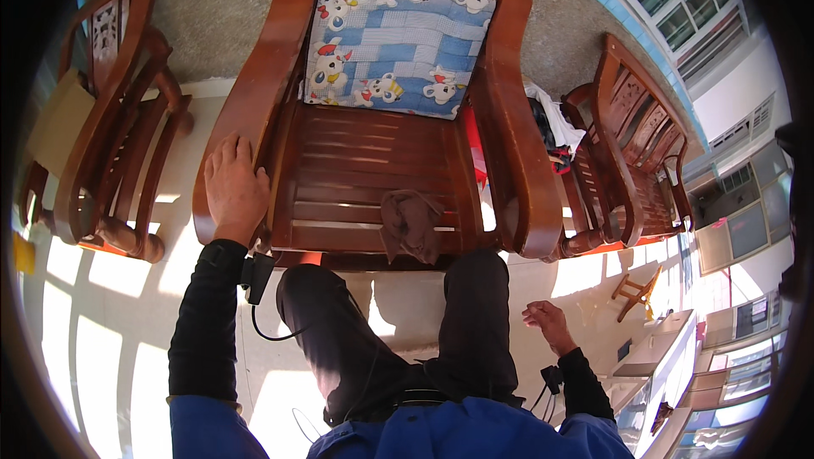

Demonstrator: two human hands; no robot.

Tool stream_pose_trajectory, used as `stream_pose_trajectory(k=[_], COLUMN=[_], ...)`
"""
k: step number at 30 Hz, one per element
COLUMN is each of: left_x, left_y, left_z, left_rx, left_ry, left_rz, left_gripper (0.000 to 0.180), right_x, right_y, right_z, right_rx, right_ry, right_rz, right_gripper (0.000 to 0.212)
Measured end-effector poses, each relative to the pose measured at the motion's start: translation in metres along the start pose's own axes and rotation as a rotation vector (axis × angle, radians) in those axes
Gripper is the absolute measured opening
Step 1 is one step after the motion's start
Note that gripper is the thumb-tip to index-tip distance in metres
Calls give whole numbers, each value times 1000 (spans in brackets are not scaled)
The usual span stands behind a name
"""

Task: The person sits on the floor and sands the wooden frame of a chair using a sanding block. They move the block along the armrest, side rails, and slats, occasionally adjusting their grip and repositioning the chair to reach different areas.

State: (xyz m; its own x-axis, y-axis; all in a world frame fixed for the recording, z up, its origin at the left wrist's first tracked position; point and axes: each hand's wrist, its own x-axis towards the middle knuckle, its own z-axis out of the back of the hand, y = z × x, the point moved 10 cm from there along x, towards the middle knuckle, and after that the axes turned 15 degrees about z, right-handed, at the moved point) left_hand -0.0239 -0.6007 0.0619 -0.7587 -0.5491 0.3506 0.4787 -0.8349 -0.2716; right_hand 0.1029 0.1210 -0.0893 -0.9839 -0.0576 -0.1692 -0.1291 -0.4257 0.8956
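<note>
My left hand (pixel 236 188) lies flat on the left armrest of a reddish-brown wooden armchair (pixel 365 154), its fingers loosely extended and holding nothing. A crumpled brown cloth (pixel 412 226) rests on the slatted seat at its front edge, apart from both hands. Against the backrest leans a blue and white patchwork cushion (pixel 398 35) with cartoon animals. My right hand (pixel 551 325) hangs in the air to the right of my knees, empty, with its fingers a little bent and apart. It touches nothing.
Another wooden chair (pixel 110 120) with a tan cushion stands at the left. More carved wooden seating (pixel 640 145) is on the right, with white and dark fabric (pixel 555 133) beside it. A small wooden stool (pixel 634 294) and white furniture (pixel 657 353) are farther right.
</note>
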Motion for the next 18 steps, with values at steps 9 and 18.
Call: stream_pose_trajectory(k=[9,18], left_x=[3,7], left_y=[1,9], left_z=[-2,-10], left_rx=[31,69], left_ry=[34,-13], left_rz=[48,33], left_gripper=[60,62], right_x=[80,141], right_y=[80,120], right_z=[-89,-186], right_rx=[-107,-179], right_ry=[262,535], right_rz=[213,456], right_gripper=[31,30])
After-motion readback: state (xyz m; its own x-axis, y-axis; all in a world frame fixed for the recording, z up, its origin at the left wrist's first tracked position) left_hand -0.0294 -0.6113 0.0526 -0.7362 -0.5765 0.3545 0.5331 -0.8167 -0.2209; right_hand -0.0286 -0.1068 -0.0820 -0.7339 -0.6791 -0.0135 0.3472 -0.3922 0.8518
